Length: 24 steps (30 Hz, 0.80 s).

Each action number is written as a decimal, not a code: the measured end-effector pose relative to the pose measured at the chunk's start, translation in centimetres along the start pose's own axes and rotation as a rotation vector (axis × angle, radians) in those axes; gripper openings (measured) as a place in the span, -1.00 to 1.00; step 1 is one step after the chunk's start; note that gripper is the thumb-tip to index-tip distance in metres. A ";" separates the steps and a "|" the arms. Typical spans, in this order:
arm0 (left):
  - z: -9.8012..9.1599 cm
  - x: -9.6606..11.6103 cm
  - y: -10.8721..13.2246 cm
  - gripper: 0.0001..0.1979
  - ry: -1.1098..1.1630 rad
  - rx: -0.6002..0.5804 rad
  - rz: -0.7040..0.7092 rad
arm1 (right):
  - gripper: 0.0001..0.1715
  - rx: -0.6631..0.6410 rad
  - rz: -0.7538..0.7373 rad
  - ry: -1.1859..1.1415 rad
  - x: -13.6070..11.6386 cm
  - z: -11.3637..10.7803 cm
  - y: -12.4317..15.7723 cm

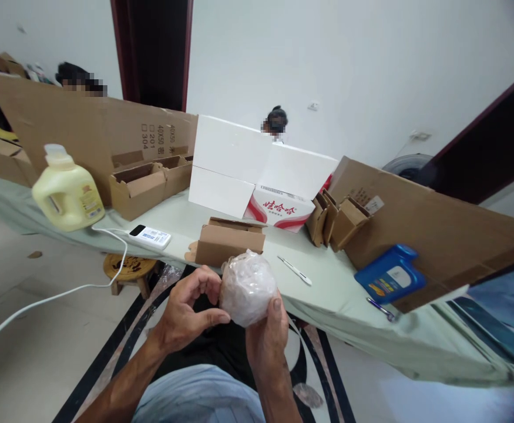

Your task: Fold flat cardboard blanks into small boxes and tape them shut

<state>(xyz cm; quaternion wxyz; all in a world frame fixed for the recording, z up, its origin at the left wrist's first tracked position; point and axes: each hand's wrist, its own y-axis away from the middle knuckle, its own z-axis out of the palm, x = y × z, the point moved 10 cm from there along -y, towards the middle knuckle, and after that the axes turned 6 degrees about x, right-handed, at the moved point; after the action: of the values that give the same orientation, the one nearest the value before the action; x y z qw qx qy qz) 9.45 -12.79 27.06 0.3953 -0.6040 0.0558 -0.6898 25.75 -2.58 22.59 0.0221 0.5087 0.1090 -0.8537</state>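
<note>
A round bundle wrapped in shiny clear plastic [248,289] is held up at the table's front edge. My right hand [269,332] grips it from the right and below, thumb on its side. At its left side is my left hand [194,305], thumb and curled fingers apart around the bundle's edge; whether they touch it is hard to tell. Just behind the bundle lies a brown cardboard box [228,244] with its flaps raised. A white pen-like tool [295,271] rests on the cloth to the right.
Pale green cloth covers the table [331,288]. A yellow jug [69,191] and white device [150,236] stand left, a blue bottle [391,275] right. White boxes [230,158] and cardboard panels line the back. Two people's heads show behind. A wooden stool [131,267] is below.
</note>
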 end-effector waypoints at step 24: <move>0.6 -1.8 0.1 -0.58 0.238 -0.013 -0.129 | -0.11 0.022 0.077 -0.072 0.8 0.0 -0.4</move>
<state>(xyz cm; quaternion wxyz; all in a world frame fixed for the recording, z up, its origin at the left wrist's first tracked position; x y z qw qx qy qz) 9.91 -11.46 25.72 0.3369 -0.5227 0.0677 -0.7802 25.32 -2.14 21.92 0.0532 0.4816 0.0792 -0.8712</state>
